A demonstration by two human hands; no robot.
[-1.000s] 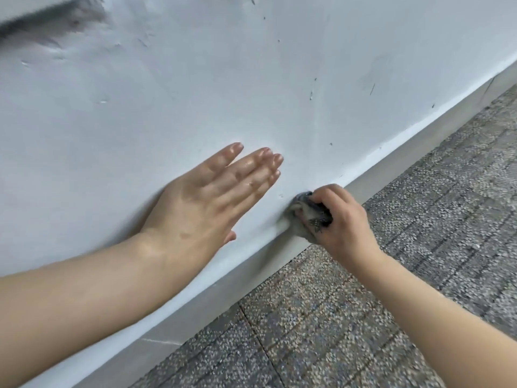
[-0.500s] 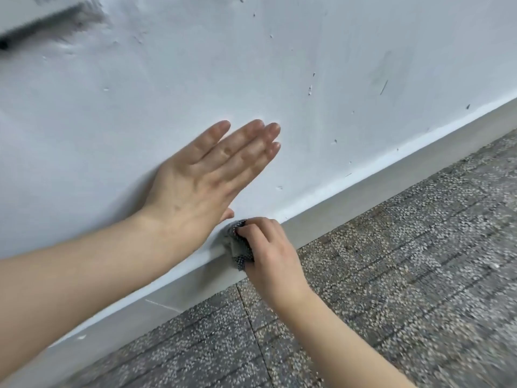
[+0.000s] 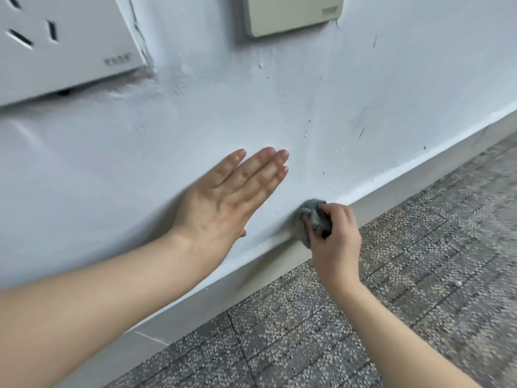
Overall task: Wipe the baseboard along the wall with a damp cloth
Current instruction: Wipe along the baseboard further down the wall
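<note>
A pale grey baseboard (image 3: 414, 180) runs diagonally along the foot of the white wall (image 3: 349, 88), from lower left to upper right. My right hand (image 3: 337, 242) grips a bunched grey cloth (image 3: 307, 217) and presses it against the top edge of the baseboard near the middle of the view. My left hand (image 3: 223, 203) lies flat on the wall just left of the cloth, fingers straight and together, pointing up and right.
A white power socket plate (image 3: 58, 46) sits on the wall at the upper left, and a beige switch plate (image 3: 291, 12) at the top centre. Speckled grey carpet tiles (image 3: 391, 289) cover the floor below the baseboard.
My right hand slid the cloth left along the baseboard, then back to the right. The view has tilted up, bringing the socket and switch plates into sight. My left hand stays flat on the wall.
</note>
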